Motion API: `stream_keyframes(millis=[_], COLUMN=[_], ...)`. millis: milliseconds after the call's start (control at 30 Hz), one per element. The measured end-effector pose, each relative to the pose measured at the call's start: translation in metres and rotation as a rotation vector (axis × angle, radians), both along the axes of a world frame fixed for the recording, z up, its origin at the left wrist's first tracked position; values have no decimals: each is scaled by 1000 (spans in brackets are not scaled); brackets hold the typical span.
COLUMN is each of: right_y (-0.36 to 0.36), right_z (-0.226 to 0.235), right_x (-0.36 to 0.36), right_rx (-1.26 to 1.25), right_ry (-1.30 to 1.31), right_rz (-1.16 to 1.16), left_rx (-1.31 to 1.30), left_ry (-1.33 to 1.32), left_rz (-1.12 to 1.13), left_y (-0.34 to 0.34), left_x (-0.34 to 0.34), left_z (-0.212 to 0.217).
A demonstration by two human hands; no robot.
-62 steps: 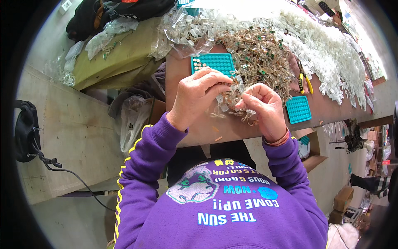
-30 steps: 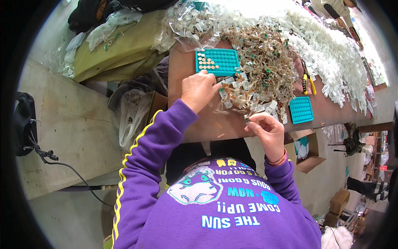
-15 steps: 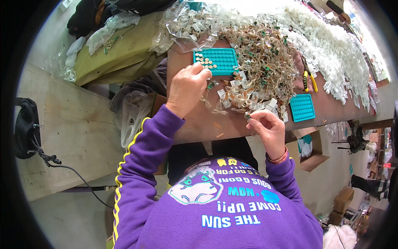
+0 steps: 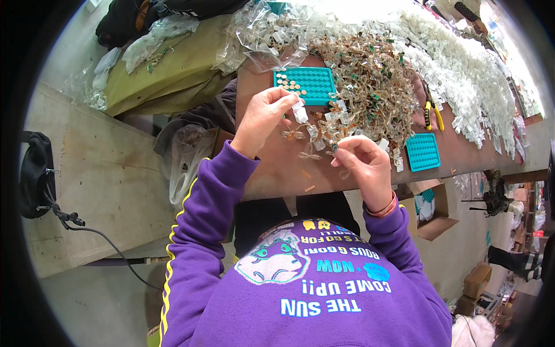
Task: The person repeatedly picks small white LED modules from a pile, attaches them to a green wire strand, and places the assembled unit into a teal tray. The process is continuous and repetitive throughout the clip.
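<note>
My left hand (image 4: 263,118) hovers over the brown table (image 4: 277,168), just below a teal grid tray (image 4: 306,84) with several small copper pieces in its left cells. Its fingertips pinch a small white plastic piece (image 4: 299,111). My right hand (image 4: 361,165) is lower and to the right, its fingers closed on a small clear plastic strip (image 4: 344,173) at the edge of a heap of brownish clear strips with green bits (image 4: 367,87).
A second teal tray (image 4: 422,151) lies at the right. Yellow-handled pliers (image 4: 432,115) rest beside a long pile of white parts (image 4: 462,69). Clear bags (image 4: 260,32) sit at the back. An olive cloth (image 4: 162,72) and a cardboard box (image 4: 430,214) flank the table.
My left hand has drawn back from the teal tray toward me, now holding a white piece. My right hand has lifted slightly with a strip from the heap's edge.
</note>
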State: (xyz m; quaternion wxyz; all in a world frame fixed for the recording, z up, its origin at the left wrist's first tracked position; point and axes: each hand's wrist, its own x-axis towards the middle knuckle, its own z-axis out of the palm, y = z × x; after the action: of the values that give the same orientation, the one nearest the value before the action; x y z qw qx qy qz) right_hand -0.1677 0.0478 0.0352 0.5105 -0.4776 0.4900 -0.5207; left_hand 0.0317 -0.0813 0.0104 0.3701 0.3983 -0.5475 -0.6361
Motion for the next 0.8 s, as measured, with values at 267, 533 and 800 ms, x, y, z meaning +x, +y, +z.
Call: stream_keyframes(millis=[267,533,800], right_y=[-27,-26,-22], right_z=[-8,-20,-20], right_x=[-1,-6,-3], right_rx=[193,249,249], right_ry=[-472,-602,-401], right_rz=[70,83,121], left_rx=[255,205,70], left_ry=[349,437,407], left_rz=[-36,37,102], left_y=[49,69,73], left_x=[-33,-32,-34], left_z=[5,-6,-15])
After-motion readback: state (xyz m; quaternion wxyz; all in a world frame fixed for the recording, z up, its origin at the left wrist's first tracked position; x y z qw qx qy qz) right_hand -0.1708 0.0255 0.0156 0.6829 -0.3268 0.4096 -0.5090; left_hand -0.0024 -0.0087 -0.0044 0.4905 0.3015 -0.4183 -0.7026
